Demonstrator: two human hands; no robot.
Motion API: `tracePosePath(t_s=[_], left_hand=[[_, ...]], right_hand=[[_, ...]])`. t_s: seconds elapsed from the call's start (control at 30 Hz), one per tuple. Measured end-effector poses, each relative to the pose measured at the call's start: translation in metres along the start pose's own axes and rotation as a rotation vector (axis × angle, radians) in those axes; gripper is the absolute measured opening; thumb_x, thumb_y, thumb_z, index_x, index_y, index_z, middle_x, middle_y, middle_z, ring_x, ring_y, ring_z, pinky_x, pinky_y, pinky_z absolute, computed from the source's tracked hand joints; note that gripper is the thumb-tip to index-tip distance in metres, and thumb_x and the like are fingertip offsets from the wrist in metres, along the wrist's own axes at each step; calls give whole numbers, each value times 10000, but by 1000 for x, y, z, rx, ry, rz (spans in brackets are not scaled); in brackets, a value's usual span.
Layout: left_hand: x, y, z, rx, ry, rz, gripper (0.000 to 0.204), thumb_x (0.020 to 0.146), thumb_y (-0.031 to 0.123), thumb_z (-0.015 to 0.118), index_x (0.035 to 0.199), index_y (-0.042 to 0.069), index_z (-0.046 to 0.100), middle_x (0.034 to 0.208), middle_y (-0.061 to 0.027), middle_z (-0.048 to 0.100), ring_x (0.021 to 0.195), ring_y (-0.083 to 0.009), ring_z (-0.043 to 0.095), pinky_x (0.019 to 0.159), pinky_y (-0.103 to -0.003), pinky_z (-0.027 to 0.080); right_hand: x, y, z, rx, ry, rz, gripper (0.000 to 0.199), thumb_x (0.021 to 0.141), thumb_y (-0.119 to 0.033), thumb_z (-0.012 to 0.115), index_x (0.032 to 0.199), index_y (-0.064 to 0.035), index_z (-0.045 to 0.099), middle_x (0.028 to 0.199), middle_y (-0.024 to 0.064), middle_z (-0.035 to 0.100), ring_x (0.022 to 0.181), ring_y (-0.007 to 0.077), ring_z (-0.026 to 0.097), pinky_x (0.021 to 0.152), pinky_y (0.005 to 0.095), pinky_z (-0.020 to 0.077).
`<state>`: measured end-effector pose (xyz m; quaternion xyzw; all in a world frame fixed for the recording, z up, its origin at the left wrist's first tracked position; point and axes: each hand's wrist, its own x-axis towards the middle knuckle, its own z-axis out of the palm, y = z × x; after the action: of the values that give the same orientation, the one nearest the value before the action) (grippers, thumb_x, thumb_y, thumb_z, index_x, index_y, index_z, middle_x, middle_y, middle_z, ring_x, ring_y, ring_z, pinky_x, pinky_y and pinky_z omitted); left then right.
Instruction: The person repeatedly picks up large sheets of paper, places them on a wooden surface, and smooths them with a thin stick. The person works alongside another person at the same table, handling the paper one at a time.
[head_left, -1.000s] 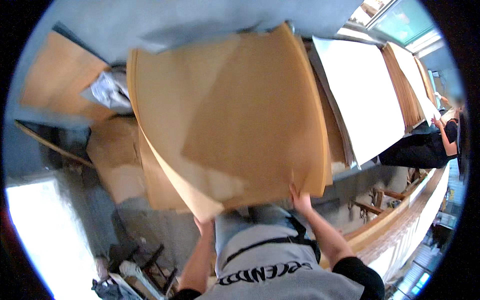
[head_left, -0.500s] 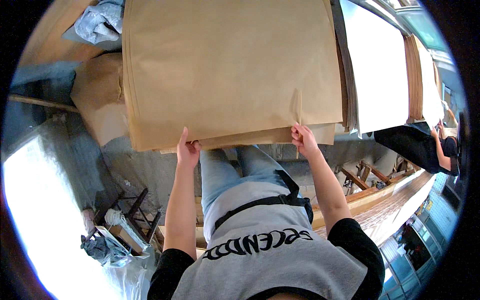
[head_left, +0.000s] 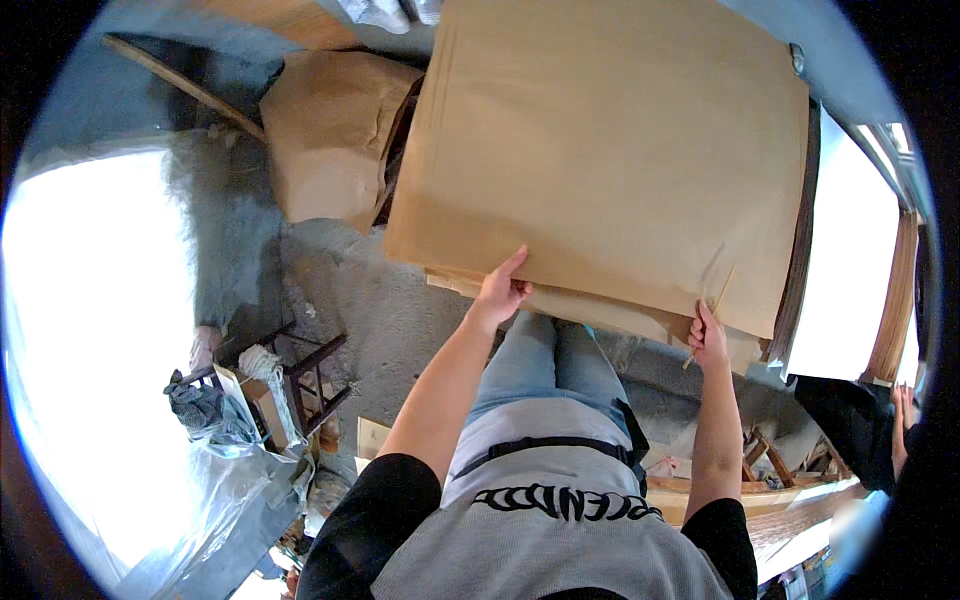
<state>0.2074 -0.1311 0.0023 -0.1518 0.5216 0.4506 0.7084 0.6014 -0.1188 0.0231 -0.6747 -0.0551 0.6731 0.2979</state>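
Note:
A stack of large brown paper sheets [head_left: 610, 140] lies in front of me, its top sheet set askew over the ones below. My left hand [head_left: 505, 290] pinches the near edge of the top sheet, thumb on top and fingers curled under. Near the right end of the same edge, my right hand [head_left: 708, 338] is closed round a thin light-coloured stick [head_left: 724, 288], which rises over the paper and pokes out below the fist. Whether the right fingers also grip the sheet cannot be made out.
Crumpled brown paper [head_left: 335, 140] hangs left of the stack. Stacks with white tops [head_left: 845, 250] stand to the right, where another person's hand [head_left: 903, 408] shows. A dark metal frame [head_left: 315, 380] and plastic-covered things are at lower left. Wooden pieces [head_left: 770, 460] lie at lower right.
The whole view has swung left, so the stack and both hands appear farther right. Both hands keep their places at the near edge, the stick still in the right one.

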Motion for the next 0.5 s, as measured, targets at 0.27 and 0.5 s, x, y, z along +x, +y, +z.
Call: tracePosePath(t_s=[0.27, 0.5], left_hand=[[1, -2, -11, 22, -118, -85, 230, 770, 308, 631, 821, 110, 524, 679, -16, 527, 462, -137, 456, 398, -246, 378], [-29, -40, -13, 3, -70, -131, 247, 768, 320, 633, 821, 118, 501, 658, -13, 506, 448, -129, 450, 400, -257, 368]], right_hand=[[-13, 9, 2, -64, 51, -160, 200, 838, -289, 548, 727, -135, 485, 514, -60, 388, 377, 28, 292, 321, 175, 211], [-35, 29, -35, -169, 147, -117, 290, 833, -322, 545, 619, -146, 460, 470, -60, 351, 361, 51, 295, 329, 198, 220]])
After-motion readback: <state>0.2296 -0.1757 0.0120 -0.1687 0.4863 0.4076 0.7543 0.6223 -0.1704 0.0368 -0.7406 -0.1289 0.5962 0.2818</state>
